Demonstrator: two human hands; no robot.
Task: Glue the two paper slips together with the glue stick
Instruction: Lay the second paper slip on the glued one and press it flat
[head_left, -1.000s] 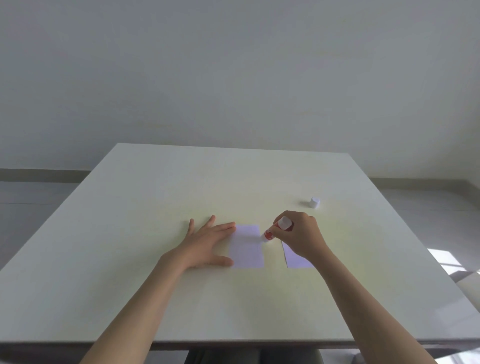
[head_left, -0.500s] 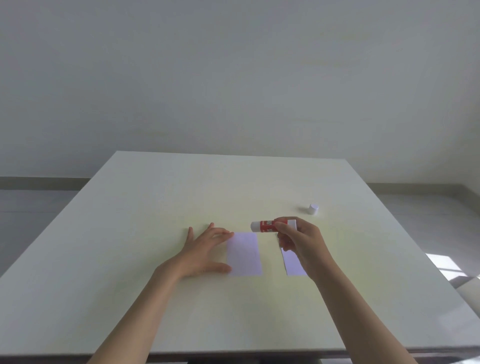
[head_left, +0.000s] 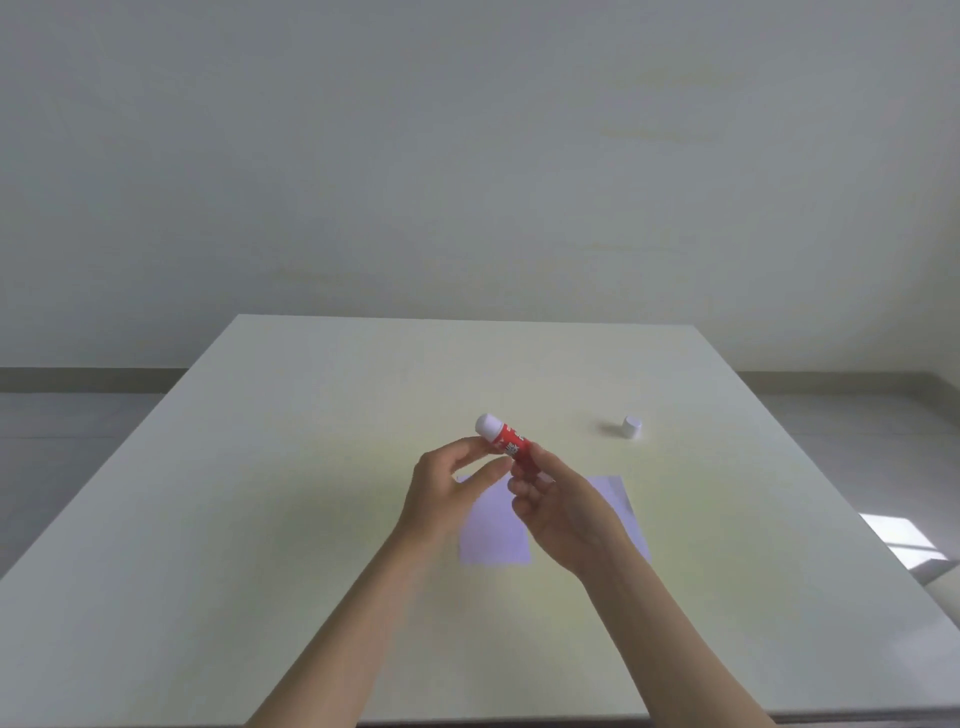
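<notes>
My right hand (head_left: 566, 514) is raised above the table and grips the lower end of the red glue stick (head_left: 506, 441), whose white end points up and to the left. My left hand (head_left: 447, 493) is also lifted. Its curled index finger and thumb rest against the left side of the stick just below the white end, fingers apart. Two pale lilac paper slips lie flat side by side on the table under the hands: the left slip (head_left: 493, 535) is partly hidden by my hands, the right slip (head_left: 621, 499) by my right wrist.
The glue stick's white cap (head_left: 631, 426) stands on the table to the far right of the slips. The cream table (head_left: 311, 519) reaches to a plain wall. A sunlit patch of floor lies beyond its right edge.
My right hand lifted the glue stick off the left slip and tilted its white end upward. My left hand left the table beside the slip and rose to meet the stick.
</notes>
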